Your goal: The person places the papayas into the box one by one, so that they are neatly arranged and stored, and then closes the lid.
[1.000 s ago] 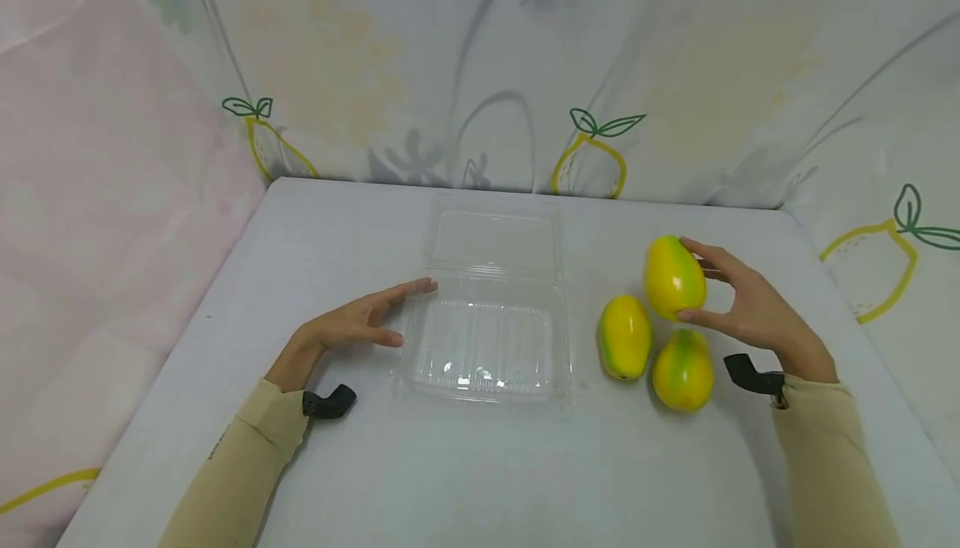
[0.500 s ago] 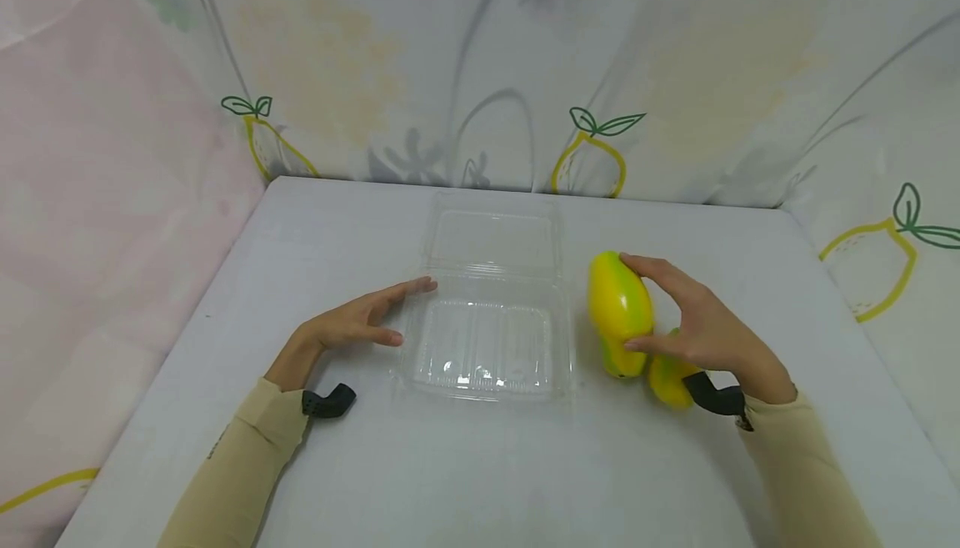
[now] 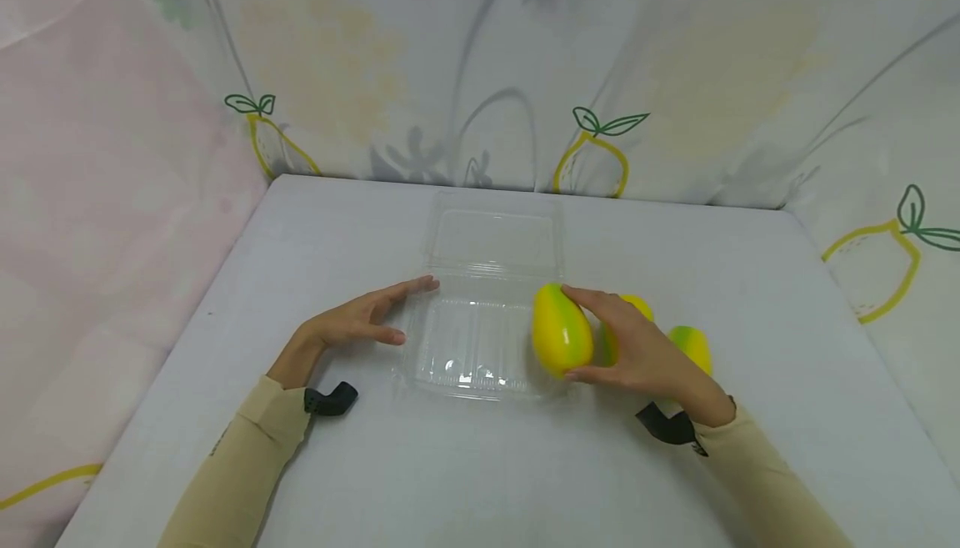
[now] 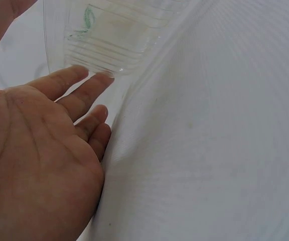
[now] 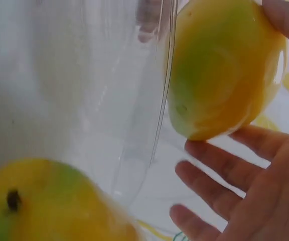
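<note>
My right hand (image 3: 637, 348) grips a glossy oval yellow-green fruit (image 3: 561, 331), like a mango or small papaya, between thumb and fingers. It is held over the right side of a clear plastic clamshell box (image 3: 480, 339), whose lid (image 3: 495, 239) is folded back away from me. In the right wrist view the held fruit (image 5: 225, 70) overlaps the box's rim, with the lower fingers spread below it. My left hand (image 3: 348, 323) rests beside the box's left side, fingers extended; in the left wrist view its fingertips are right at the box wall (image 4: 104, 55).
Two similar fruits, one nearer (image 3: 637, 306) and one farther right (image 3: 692, 346), lie on the white table (image 3: 450, 473), partly hidden behind my right hand. A lemon-print cloth (image 3: 480, 56) hangs behind the table.
My right hand has carried the fruit leftward and toward me, past the other two fruits, to over the box's right side. My left hand has stayed in place.
</note>
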`<state>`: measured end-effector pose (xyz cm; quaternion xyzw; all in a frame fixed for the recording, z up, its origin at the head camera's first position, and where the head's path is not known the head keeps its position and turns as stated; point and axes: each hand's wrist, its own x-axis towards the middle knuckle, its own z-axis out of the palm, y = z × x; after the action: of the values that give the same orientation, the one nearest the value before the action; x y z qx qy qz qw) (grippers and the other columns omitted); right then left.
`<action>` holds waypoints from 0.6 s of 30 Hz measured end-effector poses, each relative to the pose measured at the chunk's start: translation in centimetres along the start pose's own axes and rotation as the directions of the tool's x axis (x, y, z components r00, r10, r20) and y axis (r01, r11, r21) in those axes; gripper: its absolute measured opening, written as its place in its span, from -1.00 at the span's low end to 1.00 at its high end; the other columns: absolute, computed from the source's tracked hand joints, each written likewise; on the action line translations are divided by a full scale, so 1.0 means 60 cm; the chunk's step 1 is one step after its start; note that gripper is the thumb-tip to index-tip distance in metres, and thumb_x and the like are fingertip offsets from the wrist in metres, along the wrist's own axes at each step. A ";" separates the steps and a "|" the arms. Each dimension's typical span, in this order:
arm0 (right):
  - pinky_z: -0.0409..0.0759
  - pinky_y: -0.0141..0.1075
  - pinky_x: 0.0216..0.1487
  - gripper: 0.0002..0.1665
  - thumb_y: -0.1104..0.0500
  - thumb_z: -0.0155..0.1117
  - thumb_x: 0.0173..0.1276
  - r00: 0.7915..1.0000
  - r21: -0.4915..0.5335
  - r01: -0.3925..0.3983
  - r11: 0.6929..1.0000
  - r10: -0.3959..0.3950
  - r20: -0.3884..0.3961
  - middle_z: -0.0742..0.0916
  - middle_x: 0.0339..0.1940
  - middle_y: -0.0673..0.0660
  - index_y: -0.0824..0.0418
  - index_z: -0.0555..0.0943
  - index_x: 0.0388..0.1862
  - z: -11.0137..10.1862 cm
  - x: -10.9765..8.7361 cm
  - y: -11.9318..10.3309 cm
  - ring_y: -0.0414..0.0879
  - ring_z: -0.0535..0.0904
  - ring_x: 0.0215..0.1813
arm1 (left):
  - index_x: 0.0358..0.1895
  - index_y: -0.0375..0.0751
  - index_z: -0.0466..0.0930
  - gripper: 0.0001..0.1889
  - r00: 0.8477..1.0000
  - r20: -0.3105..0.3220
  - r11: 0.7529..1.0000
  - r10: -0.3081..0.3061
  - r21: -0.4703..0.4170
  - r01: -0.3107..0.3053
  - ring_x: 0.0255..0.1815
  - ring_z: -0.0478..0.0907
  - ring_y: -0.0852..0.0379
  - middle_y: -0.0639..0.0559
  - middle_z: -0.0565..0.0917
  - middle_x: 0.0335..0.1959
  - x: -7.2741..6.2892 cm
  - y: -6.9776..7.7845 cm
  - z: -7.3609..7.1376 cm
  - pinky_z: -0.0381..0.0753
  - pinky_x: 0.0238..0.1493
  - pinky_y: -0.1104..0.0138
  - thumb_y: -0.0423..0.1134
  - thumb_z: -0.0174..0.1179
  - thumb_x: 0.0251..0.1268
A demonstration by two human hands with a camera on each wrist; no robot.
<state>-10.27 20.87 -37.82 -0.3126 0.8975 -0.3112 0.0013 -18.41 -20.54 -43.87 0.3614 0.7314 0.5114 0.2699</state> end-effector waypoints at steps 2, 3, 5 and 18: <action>0.24 0.12 0.42 0.16 -0.16 0.60 -0.03 1.000 -0.026 -0.006 1.000 0.005 -0.007 0.43 0.46 0.05 0.06 0.24 0.51 0.008 0.001 -0.005 0.07 0.31 0.46 | 0.58 -0.11 -0.04 -0.12 1.000 0.000 1.000 -0.005 -0.007 0.005 0.63 -0.26 -0.04 -0.04 0.01 0.61 0.001 0.000 0.000 -0.13 0.44 0.58 -0.37 0.24 0.24; 0.21 0.13 0.44 0.16 -0.18 0.59 -0.03 1.000 -0.043 -0.009 0.999 0.009 -0.005 0.43 0.46 0.06 0.08 0.25 0.51 0.013 0.002 -0.008 0.09 0.29 0.48 | 0.58 -0.12 -0.03 -0.12 1.000 0.001 1.000 -0.005 -0.013 0.005 0.63 -0.27 -0.05 -0.05 0.01 0.61 0.001 0.001 0.000 -0.13 0.44 0.58 -0.38 0.24 0.24; 0.15 0.14 0.48 0.17 -0.24 0.56 -0.02 1.000 -0.086 -0.017 0.996 0.017 0.008 0.43 0.47 0.06 0.10 0.24 0.51 0.025 0.005 -0.013 0.11 0.24 0.51 | 0.57 -0.12 -0.03 -0.12 1.000 0.000 1.000 -0.009 -0.020 0.009 0.63 -0.26 -0.06 -0.06 0.01 0.61 0.001 0.002 0.001 -0.13 0.43 0.60 -0.38 0.25 0.23; 0.00 0.30 0.46 0.18 -0.17 0.57 -0.01 0.996 -0.083 -0.082 0.993 0.084 0.022 0.40 0.47 0.20 0.24 0.24 0.49 0.070 0.008 -0.022 0.21 0.02 0.59 | 0.57 -0.11 0.00 -0.13 1.000 -0.004 1.000 -0.020 -0.012 0.020 0.63 -0.25 -0.02 -0.04 0.03 0.60 0.001 0.002 0.000 -0.19 0.52 0.31 -0.36 0.26 0.23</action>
<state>-9.10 17.47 -40.40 -0.2787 0.9216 -0.2698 0.0127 -18.41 -20.46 -43.77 0.3516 0.7323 0.5139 0.2757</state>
